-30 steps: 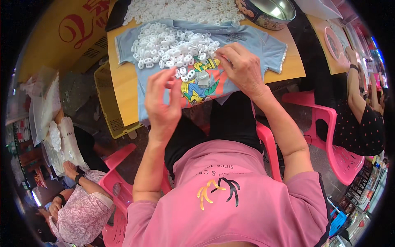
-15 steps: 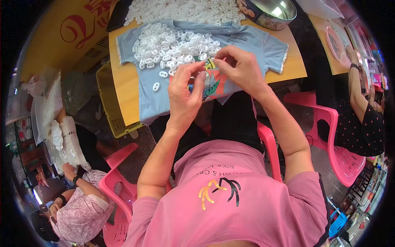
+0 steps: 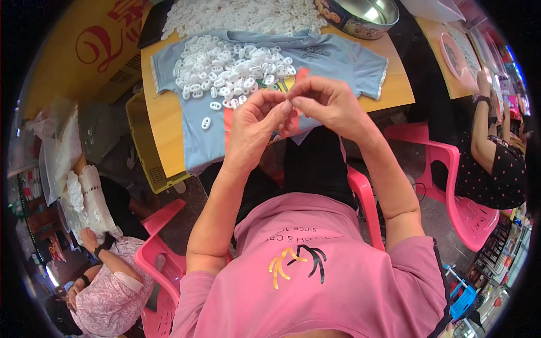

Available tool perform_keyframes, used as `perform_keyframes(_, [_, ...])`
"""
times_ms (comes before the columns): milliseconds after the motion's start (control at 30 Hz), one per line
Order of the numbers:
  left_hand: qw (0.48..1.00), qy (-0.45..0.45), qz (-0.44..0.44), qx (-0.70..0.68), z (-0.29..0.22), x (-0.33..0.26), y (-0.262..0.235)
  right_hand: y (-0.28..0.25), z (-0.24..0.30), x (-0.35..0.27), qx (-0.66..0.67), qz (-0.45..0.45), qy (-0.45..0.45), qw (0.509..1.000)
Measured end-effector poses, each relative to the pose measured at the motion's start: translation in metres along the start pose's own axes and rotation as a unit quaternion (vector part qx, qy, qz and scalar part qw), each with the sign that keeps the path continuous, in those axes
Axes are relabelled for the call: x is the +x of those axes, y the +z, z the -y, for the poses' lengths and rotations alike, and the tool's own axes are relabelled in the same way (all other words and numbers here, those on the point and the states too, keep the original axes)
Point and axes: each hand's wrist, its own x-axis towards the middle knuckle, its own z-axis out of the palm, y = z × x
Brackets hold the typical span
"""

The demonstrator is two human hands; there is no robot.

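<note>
My left hand [image 3: 255, 121] and my right hand [image 3: 329, 107] meet fingertip to fingertip above the near part of a light blue T-shirt [image 3: 194, 143]. Both are closed in a pinch; whatever sits between the fingertips is too small and hidden to name. Just beyond my fingers, a heap of small white oval plastic pieces with two holes [image 3: 217, 65] lies on the shirt. One loose white piece [image 3: 206, 123] rests left of my left hand, with another a little farther off. My hands partly cover the shirt's colourful print.
The shirt is spread on a wooden table [image 3: 169, 143]. More white pieces [image 3: 242, 16] cover its far side, beside a round metal tin [image 3: 366, 28]. A yellow crate [image 3: 147, 160] stands left of the table. People sit on both sides, near pink chairs [image 3: 451, 169].
My hands have come together from slightly apart, fingertips now touching. The right hand has drawn in to the left. The whole view has shifted slightly.
</note>
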Motion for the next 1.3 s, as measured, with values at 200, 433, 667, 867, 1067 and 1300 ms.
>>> perform_keyframes(200, [1.0,-0.003,-0.003,0.007,0.004,-0.001,0.001,0.011,0.007,-0.006,-0.226,-0.061,-0.075,0.969])
perform_keyframes(433, [0.999,0.01,-0.031,0.01,0.009,0.002,0.003,-0.021,-0.003,0.001,-0.383,-0.158,-0.204,0.887])
perform_keyframes(667, [1.0,0.018,-0.025,-0.005,0.01,0.004,-0.001,-0.067,0.008,-0.004,-0.456,-0.174,-0.086,0.868])
perform_keyframes(867, [1.0,0.013,-0.016,-0.004,0.01,0.004,-0.001,-0.048,0.0,-0.014,-0.515,-0.141,-0.076,0.842])
perform_keyframes(1067, [1.0,0.014,-0.018,0.005,0.009,0.002,-0.002,-0.033,0.0,-0.01,-0.573,-0.108,-0.128,0.802])
perform_keyframes(1300, [1.0,-0.002,-0.03,-0.007,0.007,0.002,-0.002,-0.026,0.004,-0.006,-0.642,-0.069,-0.127,0.753])
